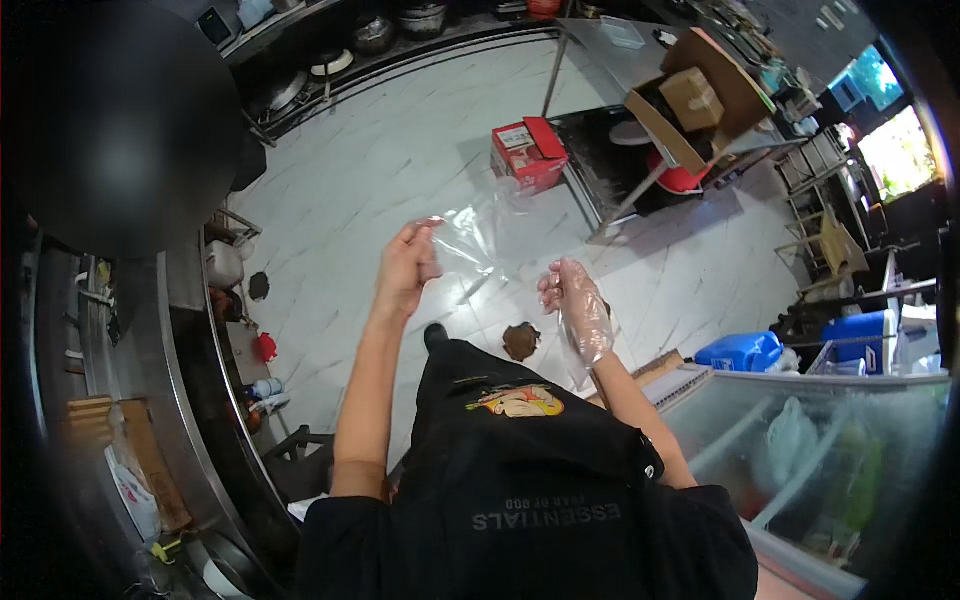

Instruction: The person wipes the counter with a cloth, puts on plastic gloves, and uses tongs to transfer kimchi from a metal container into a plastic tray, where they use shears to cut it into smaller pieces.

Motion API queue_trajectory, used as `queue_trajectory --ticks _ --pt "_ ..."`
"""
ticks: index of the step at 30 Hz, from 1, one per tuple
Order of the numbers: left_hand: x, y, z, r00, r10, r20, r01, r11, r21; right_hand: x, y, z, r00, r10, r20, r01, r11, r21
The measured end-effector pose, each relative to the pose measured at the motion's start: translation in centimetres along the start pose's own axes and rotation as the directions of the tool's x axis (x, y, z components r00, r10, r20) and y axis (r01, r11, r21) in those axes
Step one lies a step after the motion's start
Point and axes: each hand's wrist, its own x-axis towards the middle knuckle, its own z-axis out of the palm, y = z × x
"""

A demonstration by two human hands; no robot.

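Note:
My left hand (405, 268) is bare and closed, pinching the edge of a clear disposable plastic glove (475, 238). The glove spreads out to the right over the floor, thin and crumpled, its far end hard to make out. A similar clear glove (592, 325) covers my right hand (577, 300) and hangs loose around the wrist. The fingers of that hand are curled in, with nothing visible in them. A gap separates the two hands, both held in front of my black apron (560, 465).
A red box (530, 155) stands on the tiled floor beside a metal table holding an open cardboard box (690, 105). A glass-topped freezer (800, 450) is at the right, near a blue container (740, 352). Steel counters (190, 420) run along the left.

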Motion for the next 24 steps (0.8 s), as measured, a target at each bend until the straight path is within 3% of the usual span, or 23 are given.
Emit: queue_trajectory --ticks 1,2,3,4,6,7,9,10,11,12,13,14,15,16,18,22,24 --pt "1.1 1.4 -1.5 1.000 0.006 -0.006 -0.006 1.000 0.006 1.4 0.1 0.7 0.996 0.045 0.071 -0.052 0.993 0.103" --pt "2.4 2.9 -3.0 0.992 -0.043 0.118 0.065 0.979 -0.194 3.1 0.2 1.6 0.986 0.079 0.143 -0.108 0.973 0.202" --pt "3.8 4.2 -4.2 0.966 -0.067 0.250 0.160 0.913 -0.375 5.3 0.9 2.7 0.944 0.213 0.251 -0.283 0.915 0.287" --pt "5.1 5.0 -5.4 0.966 -0.067 0.248 0.158 0.916 -0.369 6.9 1.7 4.3 0.944 0.211 0.254 -0.283 0.914 0.292" --pt "8.0 6.9 -7.8 0.958 -0.114 0.264 0.208 0.910 -0.360 10.2 2.7 8.5 0.844 0.194 0.501 -0.464 0.733 0.497" --pt "9.5 7.9 -8.9 0.958 -0.113 0.265 0.207 0.911 -0.358 12.6 4.3 10.0 0.805 0.104 0.585 -0.483 0.687 0.543" --pt "11.7 9.6 -11.0 0.976 -0.120 0.182 0.152 0.973 -0.174 16.2 3.2 13.5 0.777 0.082 0.625 -0.502 0.680 0.535" --pt "12.9 11.1 -12.2 0.977 -0.118 0.180 0.150 0.973 -0.174 18.0 2.2 15.2 0.746 0.046 0.664 -0.511 0.679 0.527" --pt "14.0 13.0 -13.4 0.972 -0.116 0.203 0.126 0.991 -0.037 18.8 0.1 16.5 0.843 0.194 0.501 -0.425 0.812 0.401" --pt "14.9 14.7 -14.3 0.967 -0.122 0.225 0.103 0.990 0.098 20.4 -0.7 17.2 0.842 0.198 0.502 -0.429 0.810 0.400" --pt "15.7 16.3 -15.1 0.967 -0.128 0.221 0.109 0.989 0.095 22.2 -1.4 17.6 0.889 0.153 0.432 -0.268 0.938 0.220" --pt "16.4 18.2 -15.4 0.974 -0.125 0.191 0.078 0.968 0.237 23.6 -1.9 18.2 0.924 0.089 0.372 -0.102 0.995 0.013" --pt "17.4 19.4 -15.7 0.979 -0.120 0.166 0.050 0.925 0.376 24.3 -2.9 19.1 0.925 0.098 0.366 -0.111 0.994 0.014" --pt "18.6 19.9 -16.1 0.977 -0.131 0.168 0.059 0.924 0.377 24.9 -4.1 19.8 0.946 0.097 0.309 -0.108 0.994 0.018" --pt "21.5 20.9 -16.4 0.991 -0.059 0.116 -0.015 0.833 0.552 27.3 -5.1 20.8 0.966 0.096 0.241 -0.104 0.994 0.022" --pt "29.0 22.2 -18.1 0.985 -0.072 0.155 -0.047 0.758 0.651 34.2 -4.3 19.3 0.982 0.096 0.165 -0.101 0.995 0.019" --pt "33.0 22.4 -18.5 0.996 -0.063 0.059 0.005 0.729 0.684 37.5 -4.2 17.6 0.990 0.094 -0.105 -0.092 0.995 0.026"
